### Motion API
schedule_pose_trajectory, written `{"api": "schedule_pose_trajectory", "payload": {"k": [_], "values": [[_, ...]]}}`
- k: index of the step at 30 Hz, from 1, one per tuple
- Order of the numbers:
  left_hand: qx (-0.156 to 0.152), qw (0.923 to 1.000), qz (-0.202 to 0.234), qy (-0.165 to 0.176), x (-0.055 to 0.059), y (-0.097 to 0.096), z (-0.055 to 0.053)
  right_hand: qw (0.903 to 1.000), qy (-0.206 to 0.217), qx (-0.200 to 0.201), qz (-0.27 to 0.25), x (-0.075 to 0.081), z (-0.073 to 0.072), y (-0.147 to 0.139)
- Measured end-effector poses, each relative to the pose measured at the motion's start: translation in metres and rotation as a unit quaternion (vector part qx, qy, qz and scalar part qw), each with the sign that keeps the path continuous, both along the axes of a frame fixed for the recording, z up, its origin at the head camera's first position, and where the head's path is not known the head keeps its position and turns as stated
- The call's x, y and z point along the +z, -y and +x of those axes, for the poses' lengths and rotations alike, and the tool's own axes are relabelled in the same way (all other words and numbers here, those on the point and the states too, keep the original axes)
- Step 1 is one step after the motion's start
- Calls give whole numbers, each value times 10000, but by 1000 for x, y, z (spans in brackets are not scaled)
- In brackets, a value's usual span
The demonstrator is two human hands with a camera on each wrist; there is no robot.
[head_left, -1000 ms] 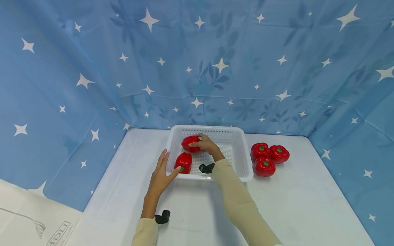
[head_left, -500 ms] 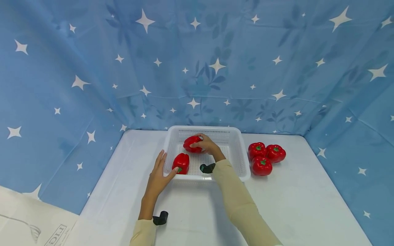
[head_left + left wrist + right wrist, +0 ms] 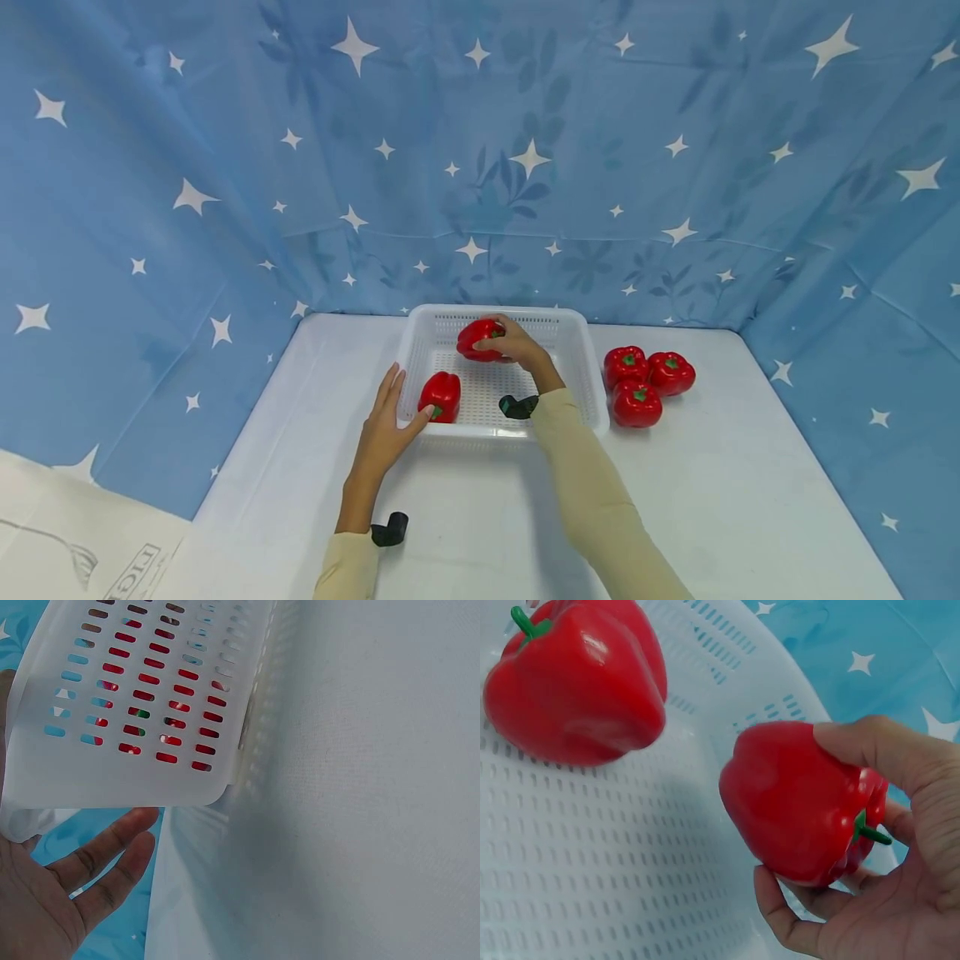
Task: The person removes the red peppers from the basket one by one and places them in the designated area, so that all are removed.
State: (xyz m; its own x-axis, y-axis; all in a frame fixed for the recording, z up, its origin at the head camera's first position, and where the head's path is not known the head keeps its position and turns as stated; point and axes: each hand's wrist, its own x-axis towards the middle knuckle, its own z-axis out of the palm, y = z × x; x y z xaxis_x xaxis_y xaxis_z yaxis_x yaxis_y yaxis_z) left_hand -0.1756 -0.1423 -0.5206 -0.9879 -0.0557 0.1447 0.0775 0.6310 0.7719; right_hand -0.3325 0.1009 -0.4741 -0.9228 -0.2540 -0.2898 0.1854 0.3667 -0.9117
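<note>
In the head view my right hand [image 3: 521, 343] grips a red bell pepper [image 3: 477, 340] over the white perforated basket [image 3: 600, 392]. Seen from the right wrist, the thumb lies on top of this pepper [image 3: 787, 802], the fingers reach under it, and its green stem points toward the palm. A second red bell pepper [image 3: 441, 396] rests in the basket's front left corner. My left hand [image 3: 382, 433] is at that corner, thumb over the rim, other fingers extended along the outside. The left wrist view shows those fingers [image 3: 112, 889] nearly straight beside the basket wall.
Three more red bell peppers [image 3: 637, 404] stand close together on the white table [image 3: 712, 500], right of the basket. A blue star-patterned curtain [image 3: 480, 167] hangs behind and at both sides. Black wrist mounts [image 3: 390, 529] stick out from the forearms.
My right hand has carried its bell pepper slightly to the right and away from the second pepper, apparently raising it. The left hand keeps its place at the basket corner.
</note>
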Motion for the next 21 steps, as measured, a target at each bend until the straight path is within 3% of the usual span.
{"api": "schedule_pose_trajectory", "payload": {"k": [21], "values": [[21,10000,-77,-27,1,0,1,9990,-430,61,91,10,8,-28]]}}
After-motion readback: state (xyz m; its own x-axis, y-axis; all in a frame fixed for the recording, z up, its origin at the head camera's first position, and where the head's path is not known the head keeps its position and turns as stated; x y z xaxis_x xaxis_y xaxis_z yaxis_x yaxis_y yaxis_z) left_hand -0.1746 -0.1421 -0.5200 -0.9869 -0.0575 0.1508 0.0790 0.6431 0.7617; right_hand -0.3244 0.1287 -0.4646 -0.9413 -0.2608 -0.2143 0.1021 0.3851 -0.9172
